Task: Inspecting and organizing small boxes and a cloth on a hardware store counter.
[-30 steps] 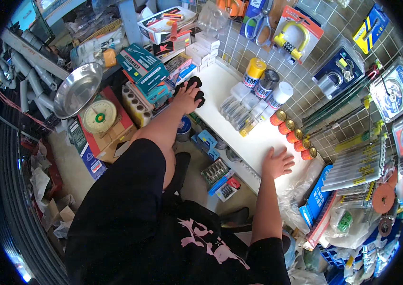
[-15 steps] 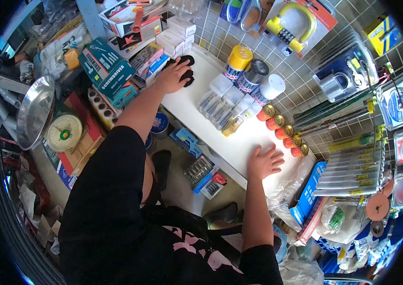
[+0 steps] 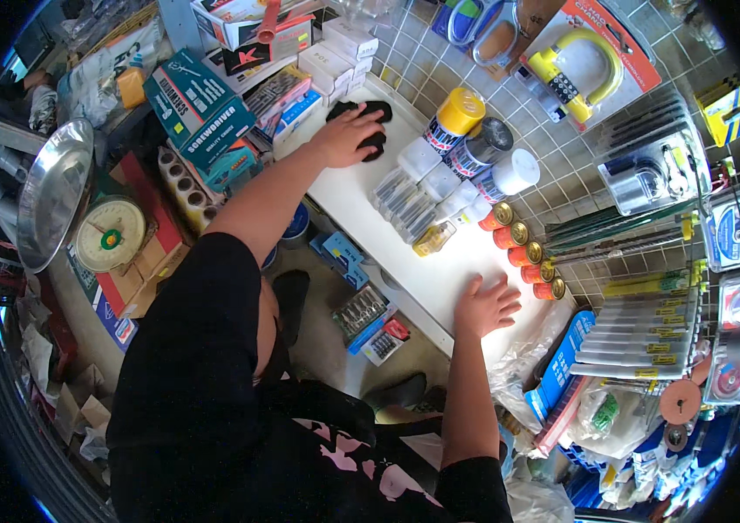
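Observation:
A black cloth (image 3: 377, 113) is bunched on the white shelf top (image 3: 335, 190), near its far left end. My left hand (image 3: 344, 139) presses down over this cloth, fingers curled onto it; part of the cloth is hidden underneath. Farther right, my right hand (image 3: 485, 307) rests on the same white surface, fingers spread and nothing held. Just beyond it stands a row of small orange-red cans (image 3: 525, 254). Between my hands are a yellow-capped spray can (image 3: 455, 120), a white-capped one (image 3: 509, 176) and clear small boxes (image 3: 405, 205).
Stacked cartons (image 3: 335, 65) and a green screwdriver box (image 3: 200, 109) border the shelf's left end. A wire grid (image 3: 544, 148) with hanging packages rises behind. At the right lie a blue box (image 3: 562, 362) and plastic wrap. A dial scale (image 3: 111, 234) stands at the left.
The view has shifted slightly. My left hand and the black cloth have slid a little to the right, away from the cartons. My right hand stays spread on the shelf.

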Demonstrator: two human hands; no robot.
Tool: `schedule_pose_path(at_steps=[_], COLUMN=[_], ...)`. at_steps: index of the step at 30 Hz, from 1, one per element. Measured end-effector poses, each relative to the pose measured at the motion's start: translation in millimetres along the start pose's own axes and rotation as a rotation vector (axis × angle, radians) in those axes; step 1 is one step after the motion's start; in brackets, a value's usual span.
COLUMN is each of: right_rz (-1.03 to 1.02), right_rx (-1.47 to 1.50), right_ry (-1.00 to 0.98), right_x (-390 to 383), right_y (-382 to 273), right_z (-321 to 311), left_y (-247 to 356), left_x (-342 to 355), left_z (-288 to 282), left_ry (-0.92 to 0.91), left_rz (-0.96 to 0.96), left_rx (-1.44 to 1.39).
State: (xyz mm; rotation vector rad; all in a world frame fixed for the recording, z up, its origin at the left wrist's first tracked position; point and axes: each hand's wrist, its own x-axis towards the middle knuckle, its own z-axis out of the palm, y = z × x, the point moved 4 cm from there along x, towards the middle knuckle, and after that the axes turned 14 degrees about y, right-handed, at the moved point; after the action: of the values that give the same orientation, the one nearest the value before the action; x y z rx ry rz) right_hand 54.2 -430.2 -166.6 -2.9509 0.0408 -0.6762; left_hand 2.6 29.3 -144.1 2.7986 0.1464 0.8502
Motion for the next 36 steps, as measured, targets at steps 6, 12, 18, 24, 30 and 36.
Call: schedule_pose_path(at_steps=[6, 12, 18, 24, 30, 36], right_rz=[-0.006, -0.006, 0.005, 0.021, 0.023, 0.001], right_rx=[-0.002, 0.009, 0.041, 0.027, 0.016, -0.006], right_ry=[-0.003, 0.008, -0.019, -0.032, -0.050, -0.014], right_x=[-4, -2, 2, 0, 0, -1], right_y=[-1, 1, -2, 0, 0, -4], right_z=[-4, -3, -4, -2, -3, -5], left_y=[-26, -20, -12, -11, 4, 16], left_x=[10, 11, 15, 16, 29, 31], left_z=[-2, 0, 1, 6, 23, 27], left_ry=[0.036, 0.148, 0.173, 0.129, 0.088, 0.035], left_rz=[-0.189, -0.258, -0.263, -0.072, -0.178, -0.109], left_rx=[0.008, 0.036, 0.121, 0.117, 0.018, -0.185])
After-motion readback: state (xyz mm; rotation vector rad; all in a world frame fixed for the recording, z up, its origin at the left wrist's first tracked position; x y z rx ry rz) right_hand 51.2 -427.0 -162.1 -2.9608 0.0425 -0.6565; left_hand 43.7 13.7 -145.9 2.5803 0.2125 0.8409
